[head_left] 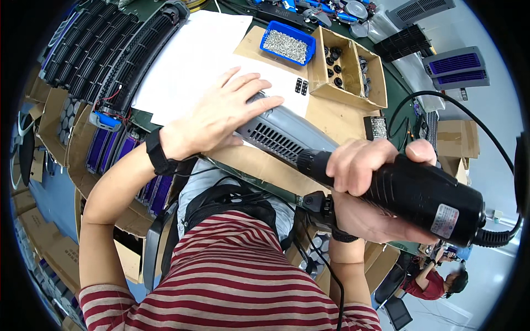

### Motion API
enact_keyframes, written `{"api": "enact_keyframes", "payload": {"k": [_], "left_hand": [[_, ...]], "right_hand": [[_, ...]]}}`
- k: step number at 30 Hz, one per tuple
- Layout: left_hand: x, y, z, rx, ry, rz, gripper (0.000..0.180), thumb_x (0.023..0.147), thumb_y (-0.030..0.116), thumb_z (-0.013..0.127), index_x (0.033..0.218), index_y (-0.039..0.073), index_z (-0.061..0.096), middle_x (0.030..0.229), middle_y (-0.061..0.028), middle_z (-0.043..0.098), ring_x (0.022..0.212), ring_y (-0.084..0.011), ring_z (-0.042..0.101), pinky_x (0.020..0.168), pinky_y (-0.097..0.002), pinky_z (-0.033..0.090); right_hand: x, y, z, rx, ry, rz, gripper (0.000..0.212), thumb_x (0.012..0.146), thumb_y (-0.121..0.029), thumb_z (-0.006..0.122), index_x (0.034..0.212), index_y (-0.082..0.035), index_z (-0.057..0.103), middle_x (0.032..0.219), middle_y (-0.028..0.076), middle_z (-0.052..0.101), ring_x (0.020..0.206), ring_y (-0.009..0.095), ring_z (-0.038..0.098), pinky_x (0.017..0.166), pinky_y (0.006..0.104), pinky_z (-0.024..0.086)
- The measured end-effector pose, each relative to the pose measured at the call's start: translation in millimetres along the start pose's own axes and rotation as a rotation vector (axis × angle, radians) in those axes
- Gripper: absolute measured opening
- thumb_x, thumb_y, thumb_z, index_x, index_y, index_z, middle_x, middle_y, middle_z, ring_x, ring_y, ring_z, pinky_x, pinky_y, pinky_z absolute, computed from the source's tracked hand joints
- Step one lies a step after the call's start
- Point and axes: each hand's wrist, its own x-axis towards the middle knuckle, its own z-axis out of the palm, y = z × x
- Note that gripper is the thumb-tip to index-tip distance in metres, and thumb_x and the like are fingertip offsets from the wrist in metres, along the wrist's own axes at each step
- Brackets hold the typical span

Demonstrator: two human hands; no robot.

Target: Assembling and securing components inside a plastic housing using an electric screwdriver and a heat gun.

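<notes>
My right hand (pixel 367 176) is wrapped around a black electric screwdriver (pixel 425 196), held sideways over the bench's near right part. Its ribbed nose (pixel 313 164) points left, in front of a long grey plastic housing (pixel 295 129) with rows of vent slots. I cannot make out a bit at its end. Fingers spread, my left hand (pixel 223 113) lies over the left end of that housing and partly hides it. Under the housing are white paper (pixel 185 60) and brown cardboard (pixel 331 116). Two small black pieces (pixel 301 86) lie beyond it.
A blue tray (pixel 288 43) of screws and a divided cardboard box (pixel 350 94) with black round parts stand behind. Slotted black units (pixel 91 47) are stacked at left. The screwdriver's cable (pixel 475 105) loops at right. Another person (pixel 433 281) sits at lower right.
</notes>
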Motion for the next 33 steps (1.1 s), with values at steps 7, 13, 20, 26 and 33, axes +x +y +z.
{"api": "enact_keyframes", "payload": {"k": [7,13,20,26,33], "left_hand": [[-3.1,-17.8,-7.6,-0.088,-0.053,0.076,0.095,0.054,0.013,0.084,0.141,0.009,0.046,0.14,-0.014,0.051,0.136,-0.0311,0.043,0.116,-0.0447,0.031],[-7.2,-23.9,3.6,-0.155,-0.002,0.101,0.087,0.057,0.013,0.084,0.136,0.003,0.049,0.136,-0.0136,0.053,0.131,-0.0311,0.047,0.113,-0.0415,0.037],[-3.1,-26.8,9.3,-0.179,-0.032,0.124,0.063,0.073,0.028,0.074,0.128,0.004,0.055,0.126,-0.013,0.057,0.12,-0.0305,0.054,0.104,-0.0402,0.043],[-1.5,-26.5,14.6,-0.282,-0.023,0.123,0.055,0.076,0.027,0.071,0.124,0.003,0.057,0.126,-0.0137,0.055,0.117,-0.0319,0.055,0.103,-0.0425,0.044],[1.9,-22.1,13.1,-0.335,0.028,0.14,0.066,0.066,0.019,0.077,0.125,0.002,0.054,0.126,-0.0144,0.055,0.12,-0.0333,0.053,0.104,-0.0423,0.043]], "right_hand": [[5.6,60.7,27.3,-0.043,-0.03,-0.028,0.101,0.073,-0.093,0.037,0.124,-0.007,0.039,0.065,0.01,0.052,0.053,0.022,0.049,0.053,0.0356,0.046],[3.9,87.6,31.4,0.054,-0.034,-0.02,0.121,0.051,-0.098,0.052,0.128,-0.006,0.04,0.077,0.01,0.055,0.065,0.019,0.054,0.064,0.0315,0.046],[9.1,85.7,36.7,-0.402,-0.067,0.324,0.105,0.068,-0.097,0.034,0.111,-0.002,0.041,0.063,0.012,0.052,0.054,0.021,0.051,0.052,0.0325,0.046],[9.8,97.5,35.0,-0.308,-0.11,0.316,0.082,0.073,-0.075,0.047,0.108,-0.001,0.045,0.066,0.011,0.054,0.058,0.021,0.054,0.054,0.031,0.046],[6.5,92.1,19.1,-0.105,-0.107,0.204,0.049,0.081,-0.038,0.066,0.107,0.001,0.051,0.073,0.011,0.058,0.064,0.019,0.059,0.059,0.03,0.047]]}}
